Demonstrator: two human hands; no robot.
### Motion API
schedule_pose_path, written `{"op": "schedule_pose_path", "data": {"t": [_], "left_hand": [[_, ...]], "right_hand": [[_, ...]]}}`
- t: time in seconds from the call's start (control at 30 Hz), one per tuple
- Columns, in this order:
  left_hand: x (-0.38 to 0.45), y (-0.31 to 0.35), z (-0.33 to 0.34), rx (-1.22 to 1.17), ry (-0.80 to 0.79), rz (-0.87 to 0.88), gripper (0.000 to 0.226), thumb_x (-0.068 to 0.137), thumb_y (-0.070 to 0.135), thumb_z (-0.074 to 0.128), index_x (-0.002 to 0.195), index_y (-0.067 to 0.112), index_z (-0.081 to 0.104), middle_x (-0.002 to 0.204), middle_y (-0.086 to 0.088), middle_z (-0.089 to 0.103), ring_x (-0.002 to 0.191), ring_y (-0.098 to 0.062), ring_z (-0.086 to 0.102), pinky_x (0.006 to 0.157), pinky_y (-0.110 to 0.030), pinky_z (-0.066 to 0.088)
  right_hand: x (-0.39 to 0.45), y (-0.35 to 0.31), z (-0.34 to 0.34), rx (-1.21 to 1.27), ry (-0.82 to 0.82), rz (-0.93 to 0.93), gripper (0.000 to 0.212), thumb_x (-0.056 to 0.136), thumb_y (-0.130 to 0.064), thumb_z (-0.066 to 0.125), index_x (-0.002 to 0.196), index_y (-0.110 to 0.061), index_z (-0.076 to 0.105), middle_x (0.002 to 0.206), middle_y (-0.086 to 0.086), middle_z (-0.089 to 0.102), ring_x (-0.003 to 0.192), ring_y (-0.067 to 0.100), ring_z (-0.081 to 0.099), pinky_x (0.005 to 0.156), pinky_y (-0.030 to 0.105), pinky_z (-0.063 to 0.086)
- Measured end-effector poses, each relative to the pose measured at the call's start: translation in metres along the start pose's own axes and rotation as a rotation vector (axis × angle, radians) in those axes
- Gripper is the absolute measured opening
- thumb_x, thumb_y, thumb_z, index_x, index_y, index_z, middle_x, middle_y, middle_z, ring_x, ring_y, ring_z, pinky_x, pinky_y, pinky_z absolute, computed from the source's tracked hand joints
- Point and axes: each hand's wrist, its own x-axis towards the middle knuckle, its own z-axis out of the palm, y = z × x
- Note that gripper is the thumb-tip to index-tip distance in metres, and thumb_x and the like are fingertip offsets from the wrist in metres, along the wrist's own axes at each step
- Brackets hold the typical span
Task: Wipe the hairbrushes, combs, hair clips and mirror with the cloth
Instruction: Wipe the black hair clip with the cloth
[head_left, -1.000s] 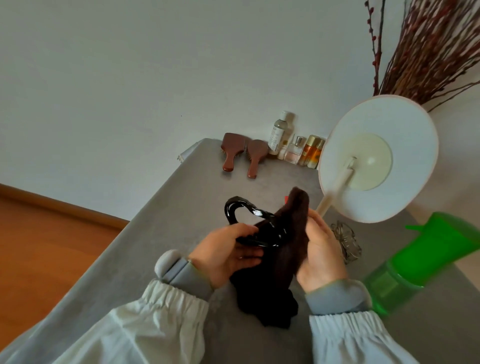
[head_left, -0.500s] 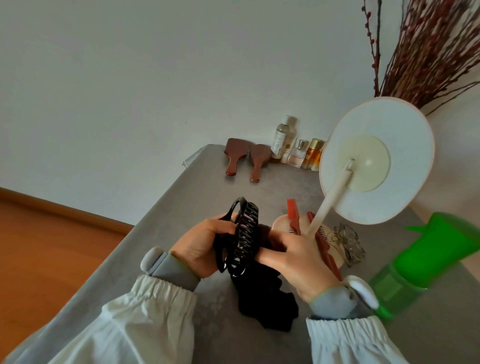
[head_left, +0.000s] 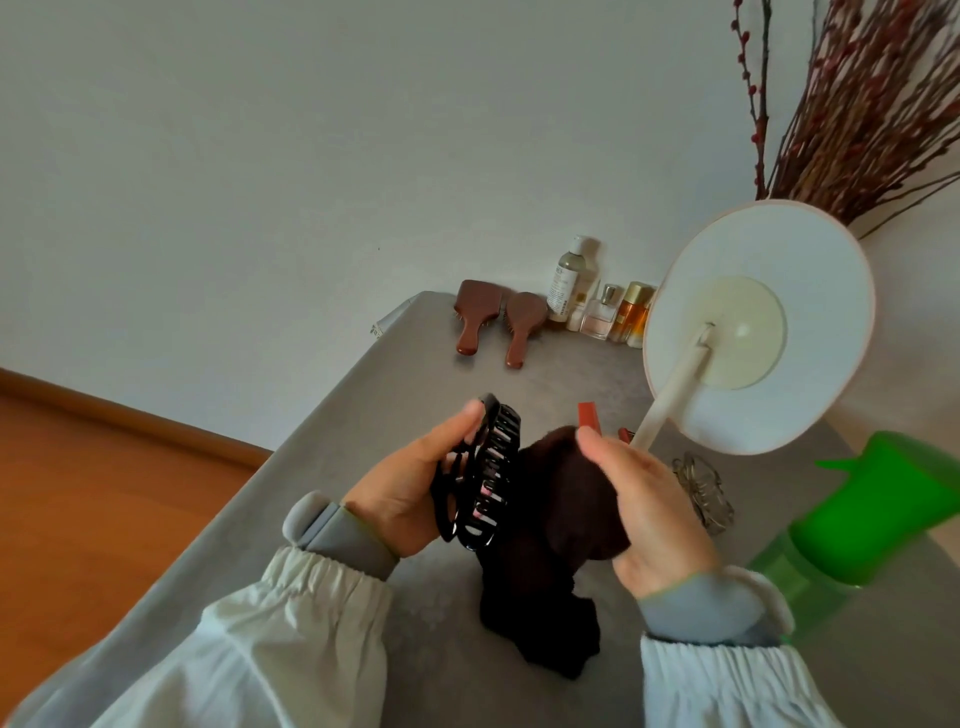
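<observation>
Left hand (head_left: 410, 499) grips the black clip (head_left: 480, 480) above the table (head_left: 363, 395); right hand (head_left: 644, 499) holds the bunched cloth (head_left: 550, 519) just beside it. I judge the clip mid-wipe. Brushes (head_left: 498, 327), mirror (head_left: 758, 327), clear clip (head_left: 701, 491) lie untouched; whether any are wiped, I cannot tell.
</observation>
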Motion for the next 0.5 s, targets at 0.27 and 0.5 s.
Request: {"op": "schedule_pose_path", "data": {"t": [0.27, 0.5], "left_hand": [[0.006, -0.013, -0.005, -0.036, -0.027, -0.009, 0.067, 0.097, 0.054, 0.022, 0.098, -0.003, 0.056, 0.065, -0.02, 0.06, 0.046, -0.026, 0.059, 0.043, -0.022, 0.047], [0.006, -0.027, 0.008, 0.396, 0.189, 0.128, 0.056, 0.081, 0.047, 0.045, 0.11, 0.002, 0.059, 0.105, -0.018, 0.063, 0.091, -0.029, 0.063, 0.073, -0.028, 0.046]], "right_hand": [[-0.005, 0.004, 0.007, 0.383, -0.295, 0.153, 0.028, 0.085, -0.014, 0.044, 0.101, 0.004, 0.06, 0.09, 0.026, 0.059, 0.082, 0.04, 0.063, 0.078, 0.051, 0.055], [-0.014, 0.006, 0.016, -0.222, -0.368, -0.175, 0.019, 0.09, -0.003, 0.055, 0.087, -0.016, 0.068, 0.055, -0.008, 0.063, 0.05, 0.003, 0.06, 0.047, 0.015, 0.043]]}}
